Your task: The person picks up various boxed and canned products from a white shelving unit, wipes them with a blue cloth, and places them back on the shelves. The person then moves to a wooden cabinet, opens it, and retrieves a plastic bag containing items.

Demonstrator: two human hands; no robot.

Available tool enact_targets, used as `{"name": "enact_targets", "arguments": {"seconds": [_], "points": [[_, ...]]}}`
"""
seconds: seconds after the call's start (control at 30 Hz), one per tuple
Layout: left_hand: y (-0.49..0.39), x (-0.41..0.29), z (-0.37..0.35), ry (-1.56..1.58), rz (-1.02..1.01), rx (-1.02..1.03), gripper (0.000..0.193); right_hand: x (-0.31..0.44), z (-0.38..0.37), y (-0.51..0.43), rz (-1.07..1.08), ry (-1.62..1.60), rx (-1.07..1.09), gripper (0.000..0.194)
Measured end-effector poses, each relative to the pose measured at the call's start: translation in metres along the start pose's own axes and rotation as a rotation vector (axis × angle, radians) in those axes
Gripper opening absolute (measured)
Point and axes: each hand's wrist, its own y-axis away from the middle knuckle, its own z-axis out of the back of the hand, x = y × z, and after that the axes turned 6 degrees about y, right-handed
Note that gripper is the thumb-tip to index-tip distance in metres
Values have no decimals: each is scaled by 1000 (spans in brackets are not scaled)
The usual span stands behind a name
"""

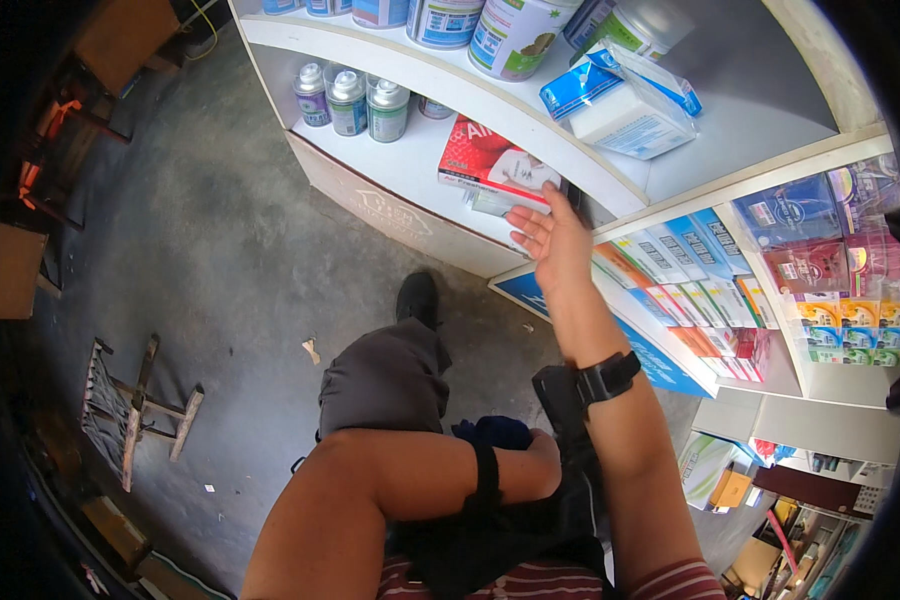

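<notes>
My right hand [551, 229] reaches onto the lower shelf, palm turned up and fingers apart. One fingertip lies at the near corner of a red and white air freshener box [491, 161], apparently touching it. Part of a pale package [487, 201] shows beneath that box. Close to my body, my left hand [544, 461] is bent around a bunched dark blue cloth [495, 431]; most of its fingers are hidden. Several spray cans [349, 101] with clear caps stand farther along the same shelf.
Above is a white shelf edge [450, 79] with large cans [521, 34] and a torn-open blue and white pack [622, 109]. Boxed goods [690, 262] fill shelves at right. A wooden folding stool [139, 420] stands on the concrete floor [247, 300]; cardboard boxes [15, 270] line the left.
</notes>
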Motion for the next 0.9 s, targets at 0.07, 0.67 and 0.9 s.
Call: {"name": "enact_targets", "arguments": {"seconds": [0.07,0.67,0.9], "points": [[-1,-2,0,18,25,26,41,6,4,-11,-31,20,38,38],[-31,-8,-10,-33,42,92,41,-7,72,57,-21,-7,250,38],[-38,-20,0,-140,20,122,38,-9,170,115,-52,7,296,38]]}}
